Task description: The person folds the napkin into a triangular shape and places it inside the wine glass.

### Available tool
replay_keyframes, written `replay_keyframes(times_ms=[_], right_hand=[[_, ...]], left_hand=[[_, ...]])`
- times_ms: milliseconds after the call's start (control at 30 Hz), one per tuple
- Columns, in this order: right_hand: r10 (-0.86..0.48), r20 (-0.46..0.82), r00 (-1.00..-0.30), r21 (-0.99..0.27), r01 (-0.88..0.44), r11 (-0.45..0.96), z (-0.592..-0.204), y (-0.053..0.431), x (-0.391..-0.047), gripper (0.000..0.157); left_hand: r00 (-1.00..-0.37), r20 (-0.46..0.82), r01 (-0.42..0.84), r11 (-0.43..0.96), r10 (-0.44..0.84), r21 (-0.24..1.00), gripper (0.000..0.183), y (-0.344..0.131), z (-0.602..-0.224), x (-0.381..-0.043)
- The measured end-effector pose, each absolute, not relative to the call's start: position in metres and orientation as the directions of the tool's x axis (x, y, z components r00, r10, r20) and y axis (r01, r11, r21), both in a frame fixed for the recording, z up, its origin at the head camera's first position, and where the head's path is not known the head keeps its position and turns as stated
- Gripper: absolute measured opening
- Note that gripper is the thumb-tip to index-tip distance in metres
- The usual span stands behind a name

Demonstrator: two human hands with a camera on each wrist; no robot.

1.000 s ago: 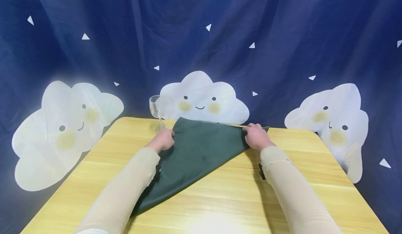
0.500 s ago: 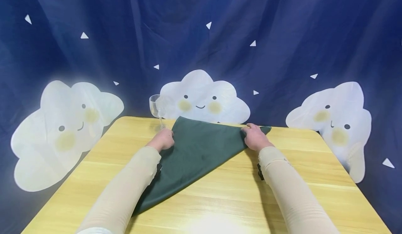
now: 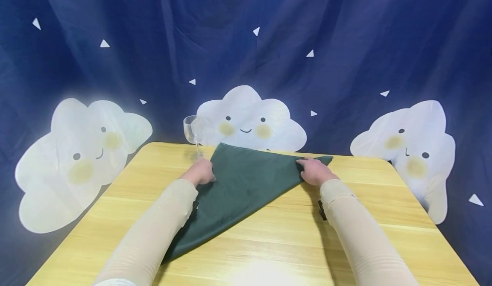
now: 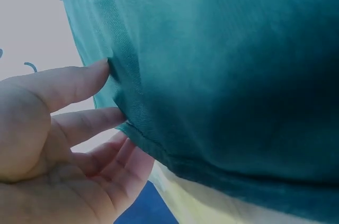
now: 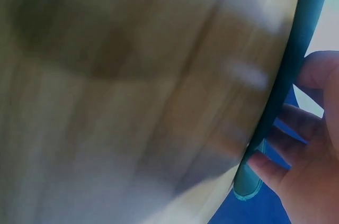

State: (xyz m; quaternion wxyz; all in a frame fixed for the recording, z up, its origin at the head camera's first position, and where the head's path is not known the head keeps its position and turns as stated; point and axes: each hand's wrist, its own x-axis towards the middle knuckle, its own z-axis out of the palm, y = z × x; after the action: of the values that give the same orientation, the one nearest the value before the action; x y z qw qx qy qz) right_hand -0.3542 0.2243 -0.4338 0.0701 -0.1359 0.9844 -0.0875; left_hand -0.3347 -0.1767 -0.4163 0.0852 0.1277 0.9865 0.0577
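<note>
A dark green cloth [image 3: 250,183], folded into a triangle, lies on the table, its long fold running from the near left to the far right. My left hand [image 3: 200,171] is at its left edge. In the left wrist view, the thumb tip touches the cloth [image 4: 212,75] while the loosely spread fingers [image 4: 87,124] reach its hem. My right hand [image 3: 314,171] rests on the cloth near its far right corner, index finger extended. The right wrist view shows its fingers relaxed along the narrow green strip of cloth [image 5: 288,65], close to the hemmed tip.
A clear wine glass [image 3: 191,130] stands upright at the back of the table, just beyond my left hand. The light wood table [image 3: 369,234] has rounded far corners. Behind it hangs a dark blue curtain [image 3: 246,4] printed with smiling clouds and white triangles.
Both hands have loosened on the cloth. My right hand has lowered slightly and its index finger has straightened; the left fingers have spread a little. The cloth stays almost where it was.
</note>
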Motion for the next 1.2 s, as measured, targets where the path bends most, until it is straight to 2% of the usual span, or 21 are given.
replay_keyframes(times_ms=[300,400,533,700,967,1200], right_hand=[[-0.263,-0.111,-0.958,-0.181,-0.241,0.954,-0.432,0.225,-0.355,0.052],[-0.271,-0.099,-0.957,-0.176,-0.251,0.952,-0.433,0.224,-0.356,0.054],[-0.318,-0.102,-0.942,-0.188,-0.296,0.937,-0.433,0.220,-0.357,0.062],[-0.350,-0.159,-0.923,-0.219,-0.312,0.924,-0.431,0.218,-0.357,0.066],[-0.332,-0.153,-0.931,-0.159,-0.308,0.938,-0.418,0.221,-0.355,0.052],[-0.290,-0.163,-0.943,-0.099,-0.277,0.956,-0.414,0.220,-0.351,0.050]], left_hand=[[-0.954,-0.171,0.234,0.968,0.246,0.091,0.038,-0.172,-0.415,-0.329],[-0.957,-0.138,0.249,0.966,0.256,0.063,0.033,-0.169,-0.416,-0.327],[-0.956,-0.112,0.264,0.962,0.270,0.067,0.017,-0.165,-0.414,-0.325],[-0.957,-0.123,0.255,0.964,0.262,0.072,0.008,-0.164,-0.414,-0.326],[-0.955,-0.123,0.261,0.961,0.271,0.089,0.020,-0.162,-0.415,-0.328],[-0.943,-0.147,0.293,0.954,0.299,0.063,0.021,-0.156,-0.413,-0.323]])
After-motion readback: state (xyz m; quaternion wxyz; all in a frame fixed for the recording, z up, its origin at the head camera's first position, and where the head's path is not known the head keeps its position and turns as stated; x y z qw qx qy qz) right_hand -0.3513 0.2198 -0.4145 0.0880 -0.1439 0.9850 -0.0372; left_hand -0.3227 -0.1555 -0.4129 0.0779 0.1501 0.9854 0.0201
